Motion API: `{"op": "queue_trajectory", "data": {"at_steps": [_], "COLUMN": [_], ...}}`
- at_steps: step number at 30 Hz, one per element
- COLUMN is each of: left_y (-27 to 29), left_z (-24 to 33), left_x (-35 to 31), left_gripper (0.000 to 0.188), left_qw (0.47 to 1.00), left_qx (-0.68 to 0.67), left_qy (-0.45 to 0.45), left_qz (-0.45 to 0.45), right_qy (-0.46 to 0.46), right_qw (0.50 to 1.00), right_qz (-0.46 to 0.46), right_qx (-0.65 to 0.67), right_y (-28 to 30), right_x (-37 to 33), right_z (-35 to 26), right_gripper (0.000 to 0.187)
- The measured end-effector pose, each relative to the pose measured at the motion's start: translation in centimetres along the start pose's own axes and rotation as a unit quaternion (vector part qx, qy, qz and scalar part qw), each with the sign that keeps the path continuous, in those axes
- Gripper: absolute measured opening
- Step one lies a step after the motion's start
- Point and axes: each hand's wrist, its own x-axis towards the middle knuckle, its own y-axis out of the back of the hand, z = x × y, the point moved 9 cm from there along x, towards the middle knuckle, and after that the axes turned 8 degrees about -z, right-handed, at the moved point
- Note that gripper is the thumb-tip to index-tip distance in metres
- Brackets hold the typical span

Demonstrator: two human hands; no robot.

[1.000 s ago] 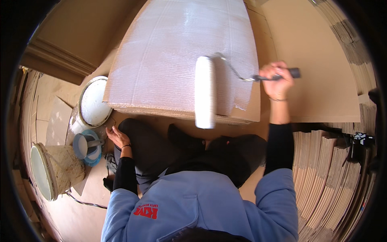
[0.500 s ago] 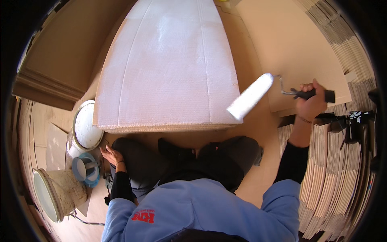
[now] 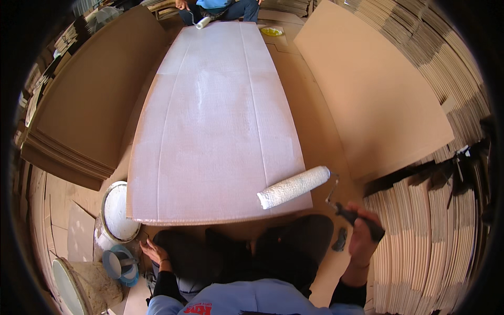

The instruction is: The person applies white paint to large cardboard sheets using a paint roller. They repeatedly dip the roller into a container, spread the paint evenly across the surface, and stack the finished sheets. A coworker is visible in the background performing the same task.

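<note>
The right hand (image 3: 362, 239) has its fingers clamped round a paint roller (image 3: 294, 187), slanted over the near right corner of the whitened cardboard (image 3: 210, 142). The left hand (image 3: 154, 252), fingers apart, is near a white bucket (image 3: 102, 237). Brown stacks (image 3: 94, 94) flank the cardboard.

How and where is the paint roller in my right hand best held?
Probably by its black handle, coming from the right: it points toward the lower right, away from the cardboard sheet, and its straight, thick shape suits the closed right hand. I'd avoid the white sleeve, which is the rolling part, and the thin bent wire.
</note>
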Motion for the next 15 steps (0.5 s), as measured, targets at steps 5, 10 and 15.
{"op": "queue_trajectory", "data": {"at_steps": [5, 10, 15], "left_y": [0.3, 0.9, 1.1], "left_z": [1.1, 0.9, 1.7], "left_x": [-0.2, -0.5, -1.1], "left_gripper": [0.068, 0.069, 0.066], "left_qw": [0.999, 0.997, 0.995], "left_qx": [0.036, 0.046, 0.078], "left_qy": [0.019, 0.057, 0.055], "left_qz": [-0.007, 0.0, -0.001], "right_qy": [0.131, 0.169, 0.143], "right_qw": [0.982, 0.971, 0.979], "right_qz": [-0.017, 0.033, 0.018], "right_qx": [-0.132, -0.167, -0.141], "right_y": [-7.1, -13.2, -17.2], "right_x": [2.8, 20.5, 39.1], "right_z": [4.4, 16.3, 24.3], "right_gripper": [0.022, 0.018, 0.013]}}
